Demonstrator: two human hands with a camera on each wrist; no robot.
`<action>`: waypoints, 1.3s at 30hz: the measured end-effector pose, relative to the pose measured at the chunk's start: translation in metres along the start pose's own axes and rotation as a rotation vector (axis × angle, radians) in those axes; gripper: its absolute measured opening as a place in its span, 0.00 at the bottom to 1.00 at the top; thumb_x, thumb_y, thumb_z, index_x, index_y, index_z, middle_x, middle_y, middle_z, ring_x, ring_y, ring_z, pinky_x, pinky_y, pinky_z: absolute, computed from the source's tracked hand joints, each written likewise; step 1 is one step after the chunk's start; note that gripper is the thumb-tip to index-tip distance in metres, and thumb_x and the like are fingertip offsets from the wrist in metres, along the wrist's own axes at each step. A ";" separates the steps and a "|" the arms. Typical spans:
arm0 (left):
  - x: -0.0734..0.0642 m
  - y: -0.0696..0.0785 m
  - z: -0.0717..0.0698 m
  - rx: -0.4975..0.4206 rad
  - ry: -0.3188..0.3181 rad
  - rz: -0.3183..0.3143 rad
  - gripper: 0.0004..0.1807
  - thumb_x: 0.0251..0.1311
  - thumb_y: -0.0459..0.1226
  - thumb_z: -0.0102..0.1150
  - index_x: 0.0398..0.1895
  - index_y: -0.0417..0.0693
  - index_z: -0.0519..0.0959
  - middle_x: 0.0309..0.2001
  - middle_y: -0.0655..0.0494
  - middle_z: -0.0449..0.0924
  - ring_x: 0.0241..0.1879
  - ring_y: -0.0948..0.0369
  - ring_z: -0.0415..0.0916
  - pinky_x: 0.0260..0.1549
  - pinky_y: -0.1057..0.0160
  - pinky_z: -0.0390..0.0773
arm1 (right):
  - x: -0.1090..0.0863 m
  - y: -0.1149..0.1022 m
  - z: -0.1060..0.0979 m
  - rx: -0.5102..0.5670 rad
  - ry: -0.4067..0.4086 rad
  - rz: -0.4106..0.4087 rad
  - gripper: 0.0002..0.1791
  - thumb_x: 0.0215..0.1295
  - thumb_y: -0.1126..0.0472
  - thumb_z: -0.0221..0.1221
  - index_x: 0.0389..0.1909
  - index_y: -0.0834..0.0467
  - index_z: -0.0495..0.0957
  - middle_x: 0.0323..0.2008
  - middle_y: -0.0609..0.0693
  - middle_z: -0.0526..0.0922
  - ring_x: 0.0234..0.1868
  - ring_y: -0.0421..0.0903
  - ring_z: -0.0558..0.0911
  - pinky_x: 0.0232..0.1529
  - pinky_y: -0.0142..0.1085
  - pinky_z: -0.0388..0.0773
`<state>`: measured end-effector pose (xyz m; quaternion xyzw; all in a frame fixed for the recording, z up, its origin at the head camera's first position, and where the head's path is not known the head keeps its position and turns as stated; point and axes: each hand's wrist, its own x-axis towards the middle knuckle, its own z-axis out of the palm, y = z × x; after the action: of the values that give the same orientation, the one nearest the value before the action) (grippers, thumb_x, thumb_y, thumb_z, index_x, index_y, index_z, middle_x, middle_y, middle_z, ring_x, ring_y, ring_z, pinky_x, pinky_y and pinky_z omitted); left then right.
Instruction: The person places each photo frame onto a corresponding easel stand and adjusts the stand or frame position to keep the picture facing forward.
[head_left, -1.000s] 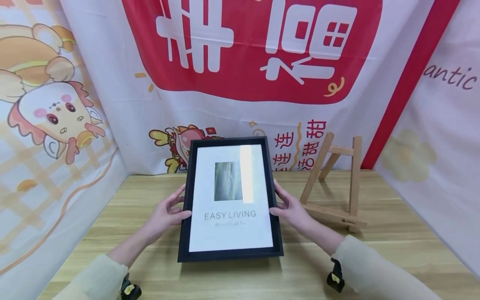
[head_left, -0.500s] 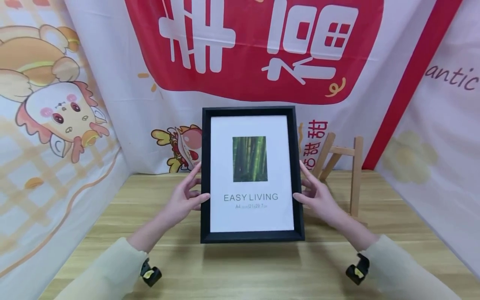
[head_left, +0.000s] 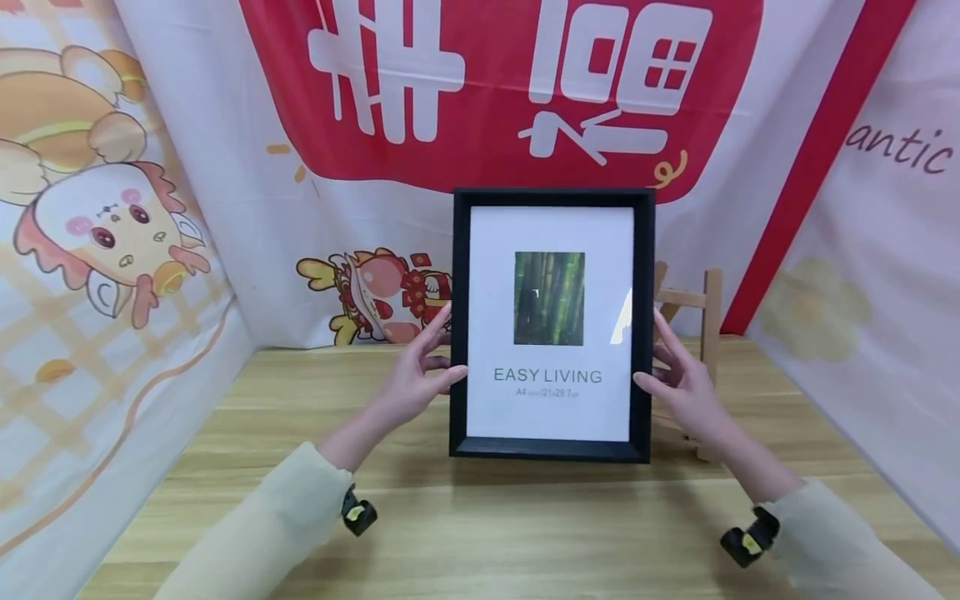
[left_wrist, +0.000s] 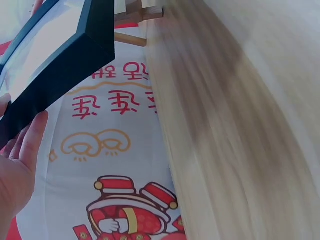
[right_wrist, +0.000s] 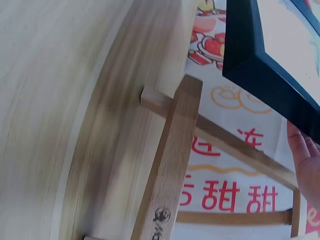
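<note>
My left hand [head_left: 412, 375] and right hand [head_left: 684, 387] gripped the black picture frame [head_left: 550, 321] by its sides, thumbs in front, upright above the wooden table [head_left: 480, 533]. It blocked part of the wooden easel [head_left: 711, 321], near my right hand; printed cloth [head_left: 390, 208] hung behind.

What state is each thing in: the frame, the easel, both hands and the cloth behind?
Picture frame: held off the table, roughly upright.
Left hand: gripping the frame's side, thumb in front.
Right hand: gripping the opposite side, thumb in front.
Wooden easel: standing, partly hidden by the frame.
Cloth: hanging, creased.
</note>
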<state>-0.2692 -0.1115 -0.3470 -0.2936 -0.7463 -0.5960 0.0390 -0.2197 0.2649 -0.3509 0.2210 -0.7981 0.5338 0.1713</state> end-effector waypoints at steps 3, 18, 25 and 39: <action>0.009 -0.004 0.008 0.008 -0.003 0.051 0.46 0.62 0.31 0.63 0.76 0.70 0.51 0.73 0.53 0.56 0.56 0.49 0.73 0.40 0.57 0.83 | -0.002 0.002 -0.006 0.010 0.015 -0.013 0.48 0.65 0.77 0.55 0.78 0.43 0.44 0.74 0.60 0.51 0.56 0.34 0.72 0.48 0.24 0.76; 0.035 0.000 0.040 0.025 -0.005 0.095 0.46 0.61 0.24 0.59 0.78 0.53 0.48 0.72 0.47 0.58 0.59 0.49 0.69 0.52 0.55 0.78 | -0.012 0.009 -0.031 -0.102 0.083 -0.018 0.49 0.64 0.76 0.56 0.78 0.43 0.43 0.70 0.64 0.58 0.56 0.30 0.70 0.48 0.21 0.73; 0.041 0.027 0.050 0.051 -0.003 0.149 0.43 0.61 0.23 0.58 0.77 0.47 0.50 0.74 0.49 0.54 0.60 0.49 0.69 0.52 0.55 0.78 | -0.012 0.006 -0.044 -0.168 0.107 0.002 0.50 0.66 0.75 0.56 0.78 0.41 0.40 0.71 0.64 0.56 0.62 0.45 0.70 0.49 0.18 0.71; 0.094 0.002 0.077 0.067 0.011 0.246 0.46 0.60 0.25 0.61 0.77 0.57 0.51 0.71 0.53 0.62 0.57 0.55 0.73 0.50 0.60 0.79 | -0.008 0.010 -0.073 -0.137 0.219 -0.088 0.51 0.61 0.83 0.53 0.78 0.47 0.44 0.74 0.53 0.54 0.58 0.32 0.70 0.47 0.17 0.71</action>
<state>-0.3233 -0.0037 -0.3286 -0.3781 -0.7241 -0.5629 0.1258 -0.2152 0.3377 -0.3358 0.1838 -0.7987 0.4910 0.2953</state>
